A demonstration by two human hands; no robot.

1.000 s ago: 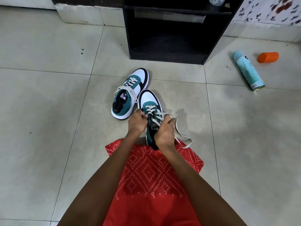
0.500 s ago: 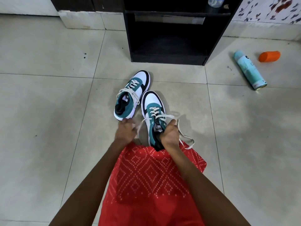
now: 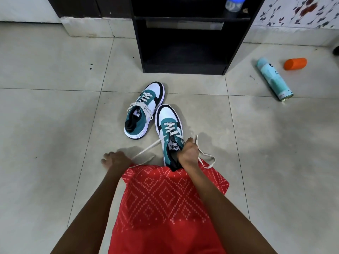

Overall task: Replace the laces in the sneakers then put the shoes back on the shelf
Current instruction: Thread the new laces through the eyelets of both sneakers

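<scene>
Left hand (image 3: pixel 115 159) is out wide over the floor (image 3: pixel 55 125), fingers curled, pinching the cream lace (image 3: pixel 146 149), and that strand runs in a straight, tight line from the hand up to the left eyelets of the near sneaker (image 3: pixel 169 123). Right hand (image 3: pixel 189 153) is clamped on that same sneaker at the collar, on its right side, fingers wrapped in by the tongue. The other end of the lace loops loose on the tiles just right of that hand.

The near sneaker sits toe-forward on the floor, heel right at the edge of the red patterned cloth (image 3: pixel 165 198) over the person's lap. The far sneaker (image 3: pixel 145 110) stands just beside it to the left, toe angled away, laced, with its ends flopped over the side.

Beyond both, the black shelf unit (image 3: pixel 183 69) stands against the wall, a bottle (image 3: pixel 233 4) on its upper level. Off to the right, a pale teal spray can (image 3: pixel 273 79) lies on its side, with an orange cap (image 3: pixel 295 63) near it.
</scene>
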